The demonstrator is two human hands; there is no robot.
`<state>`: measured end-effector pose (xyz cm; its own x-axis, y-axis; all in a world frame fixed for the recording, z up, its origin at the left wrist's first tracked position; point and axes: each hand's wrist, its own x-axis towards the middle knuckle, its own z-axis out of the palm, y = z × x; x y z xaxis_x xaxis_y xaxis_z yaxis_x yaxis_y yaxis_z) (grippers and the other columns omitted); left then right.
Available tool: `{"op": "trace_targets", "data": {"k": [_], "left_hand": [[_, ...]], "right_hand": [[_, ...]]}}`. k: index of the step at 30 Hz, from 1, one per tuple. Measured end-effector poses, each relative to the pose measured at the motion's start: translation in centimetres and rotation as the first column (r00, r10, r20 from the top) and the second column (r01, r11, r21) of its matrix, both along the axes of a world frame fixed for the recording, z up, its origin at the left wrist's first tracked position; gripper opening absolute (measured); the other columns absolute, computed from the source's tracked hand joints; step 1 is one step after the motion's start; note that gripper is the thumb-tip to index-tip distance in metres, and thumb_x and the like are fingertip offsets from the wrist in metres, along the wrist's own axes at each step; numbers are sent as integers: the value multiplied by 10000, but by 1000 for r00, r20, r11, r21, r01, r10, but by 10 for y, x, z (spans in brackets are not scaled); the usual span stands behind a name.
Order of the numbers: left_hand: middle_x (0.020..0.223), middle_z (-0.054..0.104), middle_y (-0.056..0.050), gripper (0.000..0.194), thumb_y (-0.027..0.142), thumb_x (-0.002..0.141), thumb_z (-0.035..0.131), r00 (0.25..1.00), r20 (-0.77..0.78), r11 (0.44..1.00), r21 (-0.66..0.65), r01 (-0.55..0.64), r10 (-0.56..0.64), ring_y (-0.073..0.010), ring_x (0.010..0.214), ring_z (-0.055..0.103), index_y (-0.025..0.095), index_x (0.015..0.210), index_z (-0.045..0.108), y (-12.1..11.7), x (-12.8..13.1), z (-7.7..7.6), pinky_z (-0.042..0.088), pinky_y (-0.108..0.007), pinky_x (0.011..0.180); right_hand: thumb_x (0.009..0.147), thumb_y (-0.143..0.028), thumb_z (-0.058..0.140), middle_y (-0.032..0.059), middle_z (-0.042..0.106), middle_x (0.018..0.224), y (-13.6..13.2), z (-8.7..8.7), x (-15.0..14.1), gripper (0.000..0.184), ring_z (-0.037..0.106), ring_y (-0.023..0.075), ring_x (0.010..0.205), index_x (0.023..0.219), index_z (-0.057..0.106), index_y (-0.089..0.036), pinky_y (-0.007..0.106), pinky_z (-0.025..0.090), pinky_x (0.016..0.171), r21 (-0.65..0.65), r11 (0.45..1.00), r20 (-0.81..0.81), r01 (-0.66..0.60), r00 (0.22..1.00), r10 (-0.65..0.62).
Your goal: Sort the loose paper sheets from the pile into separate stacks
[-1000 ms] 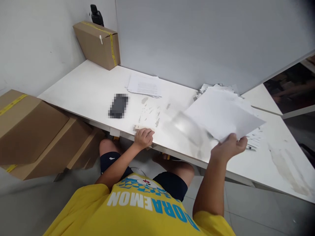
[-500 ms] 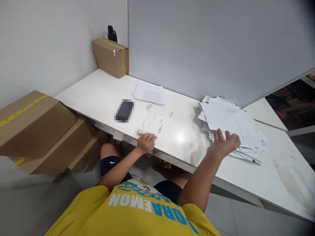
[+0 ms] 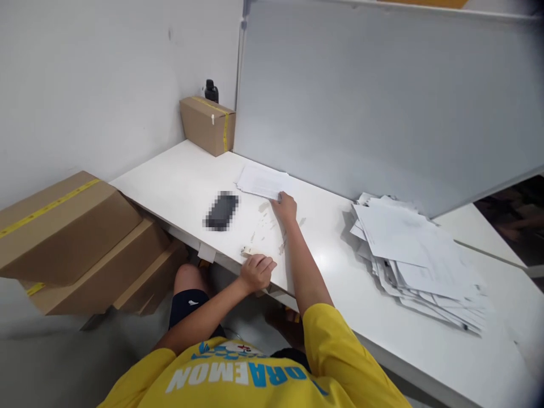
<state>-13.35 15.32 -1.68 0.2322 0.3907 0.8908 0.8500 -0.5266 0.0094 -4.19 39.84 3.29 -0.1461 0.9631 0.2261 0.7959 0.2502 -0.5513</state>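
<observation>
My left hand (image 3: pixel 258 273) rests at the front edge of the white table with its fingers curled. They close on a small cream-coloured bar with a dark end (image 3: pixel 250 251), most of which the fingers cover. My right hand (image 3: pixel 286 207) reaches across to the small stack of papers (image 3: pixel 264 180); its bent fingers and thumb are at the stack's lower right corner and appear to pinch the sheets there. Farther right lies a large, untidy pile of papers (image 3: pixel 408 249), with neither hand on it.
A blurred-out dark flat object (image 3: pixel 222 211) lies left of my hands. A taped cardboard box (image 3: pixel 208 126) stands in the back corner, a black bottle (image 3: pixel 211 91) behind it. Several cardboard boxes (image 3: pixel 63 226) are stacked left of the table (image 3: pixel 161 170). A grey partition (image 3: pixel 374 102) runs behind.
My right hand has moved left from the large pile to the small stack, and its spread fingers have bent. My left hand stays by the cream-coloured bar. The view has tilted up slightly.
</observation>
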Motion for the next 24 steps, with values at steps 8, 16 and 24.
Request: {"op": "trace_targets", "data": {"k": [8,16,24], "left_hand": [[919,733,-45,276,144,857,482,999,-33,992,-128,18,-23,-184,909,645,224,1040,672,1,-2,-14,492,-316,822],[1042,695,-80,280,240,894,493,999,6,924,-380,46,-47,-254,1087,595,206,1130,641,20,-14,46,466,-411,960],[1264,596,-244,388,302,929,470,860,-108,449,-816,-364,499,-367,1241,507,63,1209,595,210,-123,102,417,-478,1014]], "right_hand": [[953,-224,365,159,685,1115,0,-5,7,351,535,283,1069,1033,696,-139,411,366,925,93,994,143,56,987,-69],[872,-391,536,260,552,1314,-1,-11,11,444,435,368,1238,1152,627,-58,506,269,1063,28,928,-100,372,925,-368],[734,-359,654,244,566,1288,13,-15,10,405,443,378,1245,1047,631,-103,503,216,1107,-15,927,-255,376,895,-367]]}}
